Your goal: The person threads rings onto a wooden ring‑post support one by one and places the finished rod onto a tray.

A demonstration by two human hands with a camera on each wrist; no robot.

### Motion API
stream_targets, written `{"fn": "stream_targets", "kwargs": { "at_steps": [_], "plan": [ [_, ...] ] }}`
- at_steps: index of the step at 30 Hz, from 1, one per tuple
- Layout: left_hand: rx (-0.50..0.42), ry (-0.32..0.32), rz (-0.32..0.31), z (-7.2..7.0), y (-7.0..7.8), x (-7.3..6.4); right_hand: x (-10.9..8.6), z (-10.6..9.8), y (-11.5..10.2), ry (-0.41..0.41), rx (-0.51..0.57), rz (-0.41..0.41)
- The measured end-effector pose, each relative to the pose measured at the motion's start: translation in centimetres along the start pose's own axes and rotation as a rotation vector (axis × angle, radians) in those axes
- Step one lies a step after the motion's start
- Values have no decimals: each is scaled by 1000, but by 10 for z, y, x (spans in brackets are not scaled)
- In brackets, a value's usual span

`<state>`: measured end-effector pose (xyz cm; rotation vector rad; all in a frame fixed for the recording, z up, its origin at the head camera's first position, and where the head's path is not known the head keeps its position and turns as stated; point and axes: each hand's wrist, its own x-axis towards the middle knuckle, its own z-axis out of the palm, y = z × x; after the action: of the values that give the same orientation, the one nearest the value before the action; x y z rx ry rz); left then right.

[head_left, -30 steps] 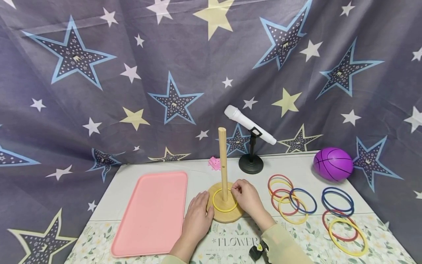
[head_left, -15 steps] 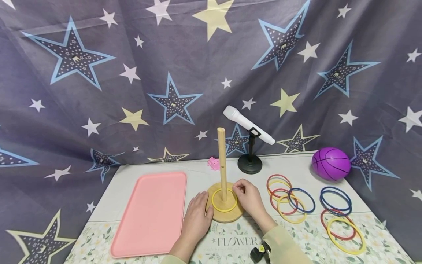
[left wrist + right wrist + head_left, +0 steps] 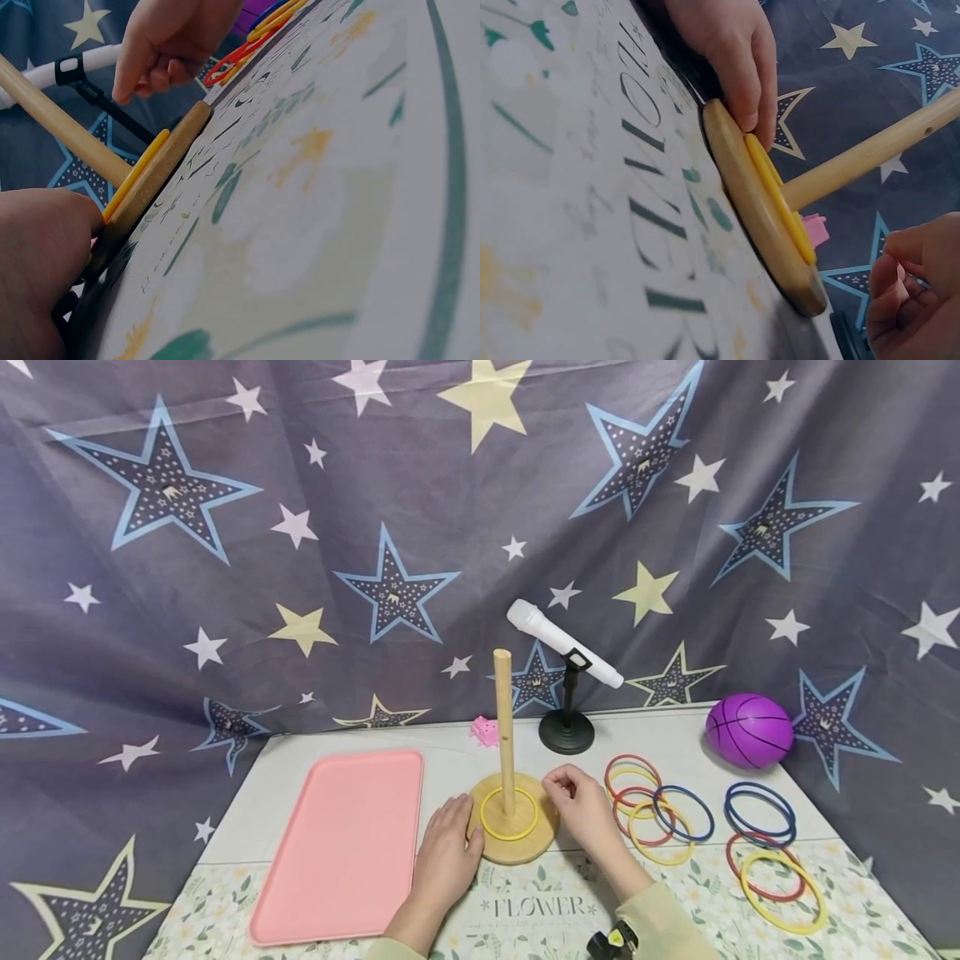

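Note:
A wooden peg (image 3: 504, 735) stands upright from its round wooden base (image 3: 546, 835). One yellow ring (image 3: 510, 837) lies flat on the base around the foot of the peg. My left hand (image 3: 448, 847) rests against the base's left edge, fingers extended; in the right wrist view its fingertips are right at the ring and base rim. Just off the base's right side is my right hand (image 3: 581, 802), its fingers loosely curled and holding nothing. From the left wrist view, the right hand (image 3: 169, 52) hovers above the base, apart from the ring.
A pink tray (image 3: 345, 852) lies to the left. Right of the base is a pile of red, yellow and blue rings (image 3: 684, 787), with another group (image 3: 823, 914) farther right. Behind stand a white microphone (image 3: 570, 647) on a black stand (image 3: 567, 732), a purple ball (image 3: 750, 731) and a small pink object (image 3: 483, 731).
My right hand has let go of the yellow ring and moved to the right, away from the peg. The ring stays on the base, and the left hand has hardly moved.

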<state>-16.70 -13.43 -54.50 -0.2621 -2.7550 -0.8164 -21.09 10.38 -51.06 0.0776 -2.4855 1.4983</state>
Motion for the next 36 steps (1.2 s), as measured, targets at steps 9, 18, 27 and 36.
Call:
{"fn": "stream_targets", "kwargs": {
  "at_steps": [9,18,27,36],
  "plan": [
    [5,-25,-22,0,0,3,-8,-33,0,18,-30,5],
    [3,-33,-33,0,1,4,-19,-71,7,45,-52,38],
    [8,-29,-34,1,0,4,-26,-106,22,95,-137,49],
    [12,-22,-29,2,-1,3,-26,-132,42,125,-186,61]
  ]
}}
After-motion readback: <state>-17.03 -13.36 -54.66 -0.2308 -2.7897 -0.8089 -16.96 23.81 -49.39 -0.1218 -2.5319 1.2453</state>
